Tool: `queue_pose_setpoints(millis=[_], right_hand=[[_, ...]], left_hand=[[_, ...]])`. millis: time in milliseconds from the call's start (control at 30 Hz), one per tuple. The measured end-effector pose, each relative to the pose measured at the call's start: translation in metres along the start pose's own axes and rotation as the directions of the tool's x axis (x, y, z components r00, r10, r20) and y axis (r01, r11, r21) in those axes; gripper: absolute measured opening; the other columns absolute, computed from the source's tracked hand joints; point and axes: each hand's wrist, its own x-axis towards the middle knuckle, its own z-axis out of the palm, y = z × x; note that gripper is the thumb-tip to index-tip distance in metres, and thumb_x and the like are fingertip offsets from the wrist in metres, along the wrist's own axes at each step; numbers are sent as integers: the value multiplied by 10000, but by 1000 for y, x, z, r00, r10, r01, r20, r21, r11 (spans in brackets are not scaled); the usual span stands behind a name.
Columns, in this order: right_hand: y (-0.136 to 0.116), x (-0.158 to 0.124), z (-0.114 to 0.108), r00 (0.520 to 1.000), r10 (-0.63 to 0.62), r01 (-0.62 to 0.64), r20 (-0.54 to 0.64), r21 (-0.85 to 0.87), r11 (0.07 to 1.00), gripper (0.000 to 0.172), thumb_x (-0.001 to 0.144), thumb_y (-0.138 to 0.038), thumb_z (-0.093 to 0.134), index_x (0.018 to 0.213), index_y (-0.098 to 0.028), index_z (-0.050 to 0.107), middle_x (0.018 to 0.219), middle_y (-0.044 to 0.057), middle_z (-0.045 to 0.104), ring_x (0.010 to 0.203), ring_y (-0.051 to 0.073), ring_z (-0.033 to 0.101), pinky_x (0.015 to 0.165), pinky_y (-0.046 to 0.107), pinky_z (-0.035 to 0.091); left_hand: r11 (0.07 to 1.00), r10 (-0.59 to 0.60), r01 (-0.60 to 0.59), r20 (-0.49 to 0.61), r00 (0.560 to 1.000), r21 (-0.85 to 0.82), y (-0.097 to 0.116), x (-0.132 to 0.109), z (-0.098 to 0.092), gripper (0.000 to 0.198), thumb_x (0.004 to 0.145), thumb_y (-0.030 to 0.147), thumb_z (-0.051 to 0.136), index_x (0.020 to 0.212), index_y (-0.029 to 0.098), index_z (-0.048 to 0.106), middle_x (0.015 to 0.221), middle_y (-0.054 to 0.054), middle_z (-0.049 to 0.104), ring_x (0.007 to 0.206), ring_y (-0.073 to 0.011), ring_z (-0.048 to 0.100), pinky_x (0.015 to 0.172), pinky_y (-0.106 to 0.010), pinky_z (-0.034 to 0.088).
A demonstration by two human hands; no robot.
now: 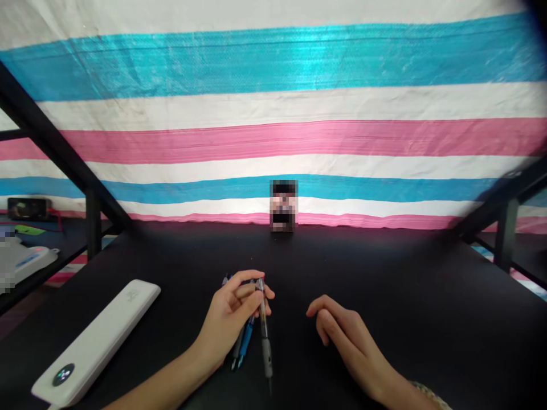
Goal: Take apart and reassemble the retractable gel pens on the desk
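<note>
My left hand [239, 304] is closed on a pen [265, 347] with a clear barrel and a grey grip, pinched near its upper end. The pen's tip points down toward me. Under and beside this hand lie a blue pen [245, 343] and a dark grey pen [236, 348], side by side, their upper ends partly hidden by my fingers. To the right, my right hand [348, 336] hovers or rests over the black tabletop [299, 376], apart from the pens. Its fingers curl loosely together, and nothing shows in them.
A white power bank [98, 341] with a lit round display lies at the left. At the table's back edge stands a small blurred-out object [284, 206]. Black metal bars [92, 222] flank the table, and striped sheeting [299, 136] hangs behind. A phone [29, 208] stands far left.
</note>
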Motion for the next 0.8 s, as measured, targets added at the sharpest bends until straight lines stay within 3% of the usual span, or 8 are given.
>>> queue_pose_setpoints(millis=[133,333,567,800], right_hand=[[-2,0,0,1000,17,-17,-8,-8,1000,444,1055,-546,331,974,-194,591,639,-45,432,584,139,405,567,274,329],[-2,2,-1,999,27,-28,-24,-20,999,423,1050,-537,353,967,-195,587,639,-46,429,582,140,407,562,273,329],[0,6,-3,999,-7,5,-43,-39,999,410,1048,-528,369,937,-195,582,623,-48,439,568,137,418,541,265,327],[2,7,-3,998,-23,20,-55,-50,999,407,1049,-525,379,937,-190,580,626,-56,420,557,127,387,530,264,311]], left_hand=[[1000,1,-1,-1,1000,20,3,0,1,210,909,280,705,1078,186,624,892,-41,758,691,-134,682,624,-231,482],[1000,5,-5,-25,1000,-1,7,2,-1,280,914,306,701,1144,201,581,926,-52,772,697,-138,691,677,-259,524],[1000,26,-25,-47,999,16,9,6,0,272,882,325,742,1065,189,594,889,-43,777,672,-136,705,634,-243,530],[997,51,-51,12,999,66,16,9,4,222,910,309,708,1049,188,584,889,-36,771,678,-136,700,633,-246,532]])
